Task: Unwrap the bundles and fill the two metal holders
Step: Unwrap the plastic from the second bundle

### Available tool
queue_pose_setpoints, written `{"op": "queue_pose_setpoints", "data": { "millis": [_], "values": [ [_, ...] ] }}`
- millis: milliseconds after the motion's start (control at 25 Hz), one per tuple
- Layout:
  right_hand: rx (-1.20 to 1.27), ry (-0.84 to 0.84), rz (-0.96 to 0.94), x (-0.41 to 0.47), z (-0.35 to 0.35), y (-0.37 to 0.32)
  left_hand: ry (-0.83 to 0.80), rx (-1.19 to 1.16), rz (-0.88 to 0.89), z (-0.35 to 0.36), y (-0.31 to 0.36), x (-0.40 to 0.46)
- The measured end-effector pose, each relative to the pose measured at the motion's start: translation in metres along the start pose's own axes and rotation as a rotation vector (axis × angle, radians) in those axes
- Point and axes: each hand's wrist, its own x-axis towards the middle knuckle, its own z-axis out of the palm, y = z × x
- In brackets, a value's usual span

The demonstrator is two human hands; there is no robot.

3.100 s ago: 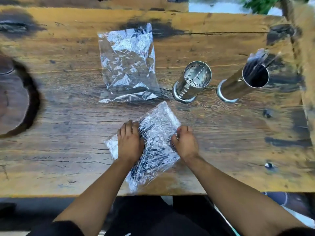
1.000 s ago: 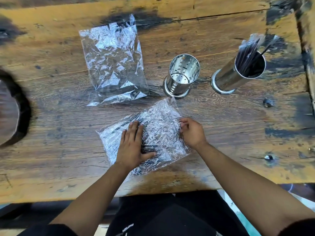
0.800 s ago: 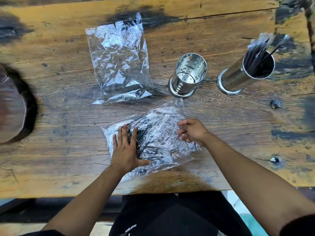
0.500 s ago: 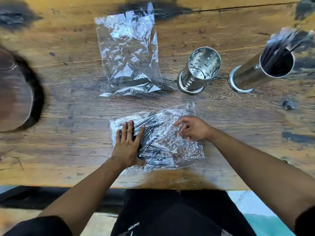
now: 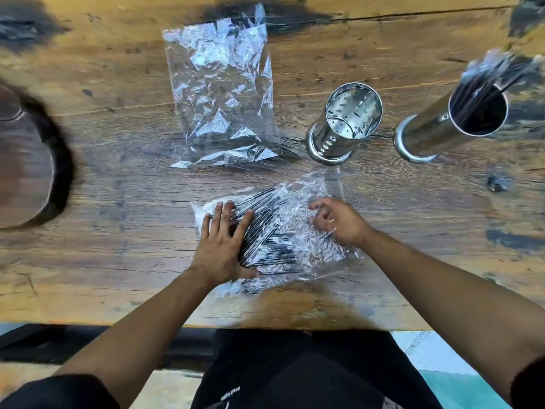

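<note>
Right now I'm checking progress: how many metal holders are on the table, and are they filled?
2. One holder stands beyond the wrapped bundle and looks empty. The other holder stands to its right, with dark sticks in it. None seems hidden.

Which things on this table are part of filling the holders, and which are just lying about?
Part of the job:
- wrapped bundle of dark sticks, under the left hand and right hand
- empty metal holder
- filled metal holder

Lying about:
- flat empty plastic bag
- dark round object at the table's left edge
- small dark spot, unclear what it is
</note>
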Motion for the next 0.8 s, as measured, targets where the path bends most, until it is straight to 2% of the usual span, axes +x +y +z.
{"op": "queue_pose_setpoints", "data": {
  "millis": [120,280,560,800],
  "values": [
    [-0.003,0.109,0.051,0.001,0.001,-0.006,-0.030,0.056,0.050,0.004,0.000,-0.007],
    [-0.125,0.031,0.031,-0.002,0.003,-0.006,-0.059,0.077,0.014,0.012,0.007,-0.007],
    [-0.047,0.045,0.076,0.005,0.006,-0.003,-0.080,0.029,-0.040,0.011,0.009,0.003],
    [-0.191,0.047,-0.010,0.005,0.009,0.001,-0.091,0.057,-0.005,0.003,0.006,0.012]
  ]
}}
